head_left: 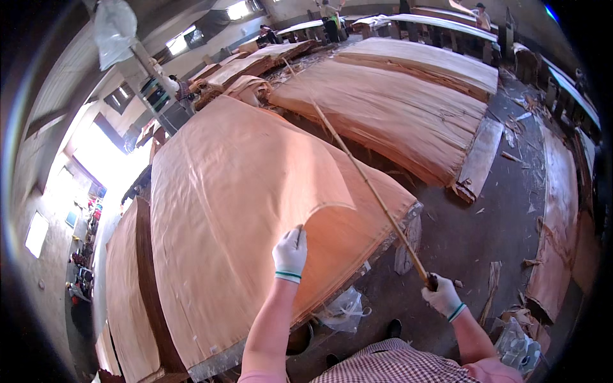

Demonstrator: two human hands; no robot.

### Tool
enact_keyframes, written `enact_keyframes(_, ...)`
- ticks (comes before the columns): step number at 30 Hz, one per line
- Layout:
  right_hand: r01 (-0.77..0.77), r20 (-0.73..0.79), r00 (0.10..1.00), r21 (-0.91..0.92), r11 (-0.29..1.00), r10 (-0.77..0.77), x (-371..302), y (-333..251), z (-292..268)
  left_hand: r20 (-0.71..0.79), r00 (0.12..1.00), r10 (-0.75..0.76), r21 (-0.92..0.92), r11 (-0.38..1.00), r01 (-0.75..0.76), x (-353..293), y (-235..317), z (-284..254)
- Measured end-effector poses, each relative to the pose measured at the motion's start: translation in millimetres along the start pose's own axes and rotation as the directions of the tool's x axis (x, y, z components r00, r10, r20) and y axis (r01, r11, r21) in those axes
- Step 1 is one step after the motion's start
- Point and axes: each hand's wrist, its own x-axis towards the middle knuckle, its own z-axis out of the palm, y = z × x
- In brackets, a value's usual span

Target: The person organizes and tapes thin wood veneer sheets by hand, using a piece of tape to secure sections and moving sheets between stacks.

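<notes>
A large thin sheet of wood veneer (223, 172) lies over a stack, orange-tan and slightly wrinkled. My gloved left hand (290, 252) pinches its near edge, where the sheet lifts and curls up. Beneath the curl, another veneer surface (377, 204) shows at the right. In my gloved right hand (442, 299) is the thick, dark-wrapped end of a long thin bamboo pole (357, 167). The pole slants away to the far left above the stack, its tip near the far veneer piles. Both gloves are white with green cuff bands.
Another broad veneer stack (389, 108) lies beyond, with a loose board (480, 156) at its right end. A lower stack (131, 287) stands at left. Scraps litter the floor (498, 210). A clear plastic bag (343, 311) lies near my feet. People (330, 16) work at far tables.
</notes>
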Motion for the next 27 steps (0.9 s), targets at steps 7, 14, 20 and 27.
enact_keyframes(7,0.094,0.071,0.993,-0.049,0.994,-0.09,-116,17,150,0.012,0.987,0.158,-0.13,0.979,-0.155,-13,-16,-63)
enact_keyframes(14,0.09,0.29,0.956,-0.163,0.983,-0.039,-203,-27,235,0.26,0.927,0.272,-0.179,0.956,-0.231,-60,11,-90)
enact_keyframes(20,-0.067,0.332,0.942,0.031,0.997,0.053,-165,-106,304,0.336,0.935,0.112,0.017,0.992,-0.125,-128,-16,-142)
enact_keyframes(27,0.031,0.541,0.823,0.261,0.965,-0.173,-179,-126,423,0.454,0.61,-0.649,-0.594,0.29,0.751,-226,-155,-224)
